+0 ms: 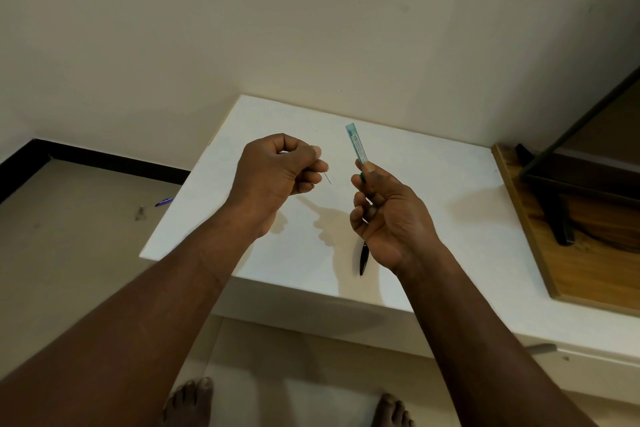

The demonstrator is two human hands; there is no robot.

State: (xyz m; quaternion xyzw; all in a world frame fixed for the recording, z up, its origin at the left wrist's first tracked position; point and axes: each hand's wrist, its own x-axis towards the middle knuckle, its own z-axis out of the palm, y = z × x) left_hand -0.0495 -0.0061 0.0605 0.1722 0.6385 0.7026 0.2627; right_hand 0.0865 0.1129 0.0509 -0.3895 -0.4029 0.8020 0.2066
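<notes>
Where it shows, the slim tube (358,149) is translucent teal.

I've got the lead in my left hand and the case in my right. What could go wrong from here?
The thin lead is only pinched at one end by the left hand, so it may snap or drop. The right hand grips the lead case by its lower end alone, so the case might slip onto the white table.
</notes>
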